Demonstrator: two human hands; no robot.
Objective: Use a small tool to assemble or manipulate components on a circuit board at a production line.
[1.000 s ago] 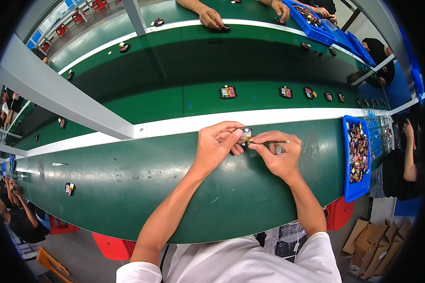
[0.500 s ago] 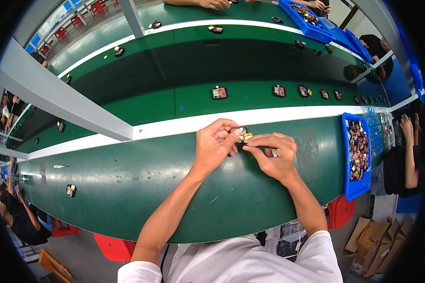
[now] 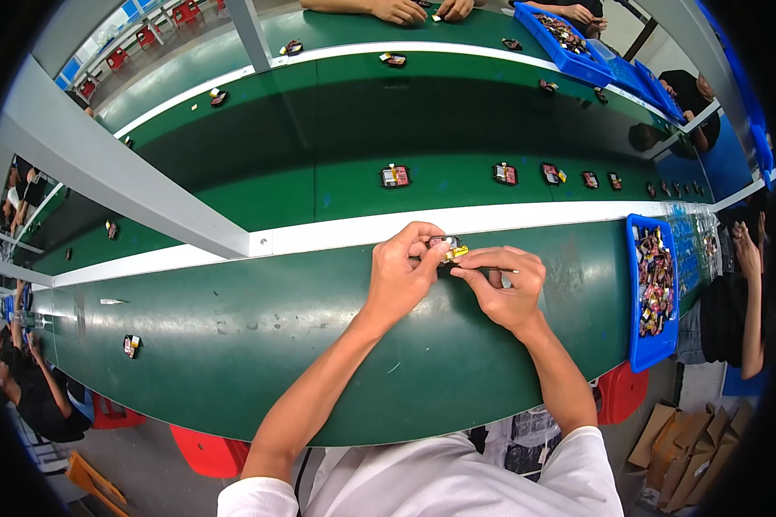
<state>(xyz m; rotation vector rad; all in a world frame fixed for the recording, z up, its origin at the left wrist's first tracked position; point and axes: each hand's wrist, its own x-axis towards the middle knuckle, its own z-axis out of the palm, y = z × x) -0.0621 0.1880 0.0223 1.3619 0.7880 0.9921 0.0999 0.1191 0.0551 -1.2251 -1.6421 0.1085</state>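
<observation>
My left hand (image 3: 403, 274) and my right hand (image 3: 507, 286) meet over the green work table (image 3: 233, 345), close to the white strip along its far edge. Between the fingertips of both hands is a small part with a dark body and a yellow piece (image 3: 448, 249). My left thumb and fingers pinch it from the left. My right hand touches its right side and also grips a thin dark rod-like tool (image 3: 497, 270). Most of the part is hidden by the fingers.
A blue bin (image 3: 652, 293) full of small parts sits at the table's right end. Small parts (image 3: 395, 176) ride on the green conveyor belt beyond the white strip. Other people's hands (image 3: 397, 10) work at the far side. One loose part (image 3: 131, 345) lies at the left.
Both hands stayed together on the small part. The parts on the conveyor belt shifted to the left. My right hand's fingers closed in a little on the part.
</observation>
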